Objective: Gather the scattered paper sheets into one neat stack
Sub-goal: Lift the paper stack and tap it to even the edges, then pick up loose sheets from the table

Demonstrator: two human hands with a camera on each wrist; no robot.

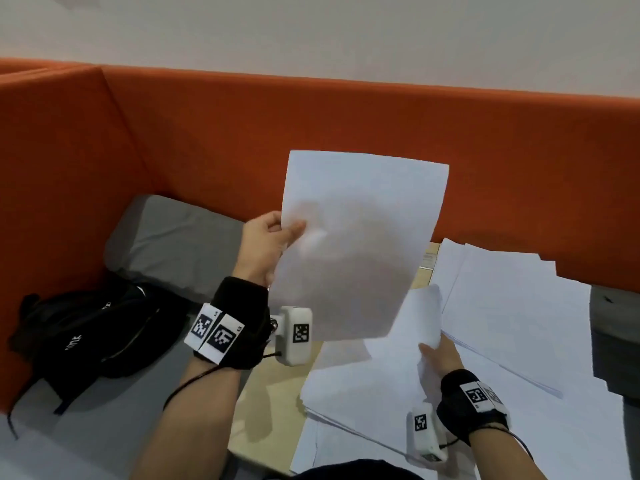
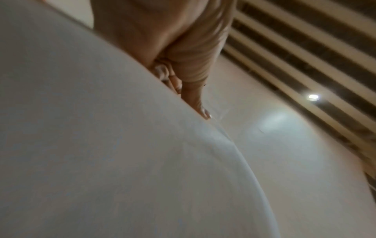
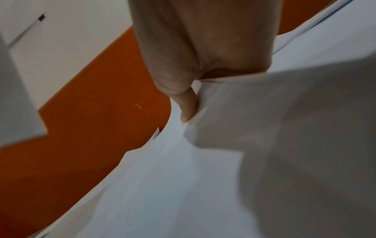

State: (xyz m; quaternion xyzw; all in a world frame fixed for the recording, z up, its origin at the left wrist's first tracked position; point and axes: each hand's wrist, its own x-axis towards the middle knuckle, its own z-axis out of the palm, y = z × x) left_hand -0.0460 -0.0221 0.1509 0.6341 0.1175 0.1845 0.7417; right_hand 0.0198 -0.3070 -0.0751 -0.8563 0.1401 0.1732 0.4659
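White sheet (image 1: 360,244) hangs upright where our left hand (image 1: 266,240) pinches its edge, presumably freed for stacking, while our right hand (image 1: 441,358) fingers clamp curled sheets (image 1: 420,320) above the scattered sheets (image 1: 519,323) on the surface (image 1: 270,403).

Orange upholstered partition (image 1: 311,133), pale wall (image 1: 311,29), grey cushion (image 1: 173,237), slatted ceiling (image 2: 305,48)

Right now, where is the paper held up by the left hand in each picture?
Head: the raised sheet stands at centre, its left edge pinched by the left hand.
Left wrist: it fills the left and bottom.
Right wrist: cannot tell it from other sheets.
Shared landmark: orange partition, head and right wrist only.
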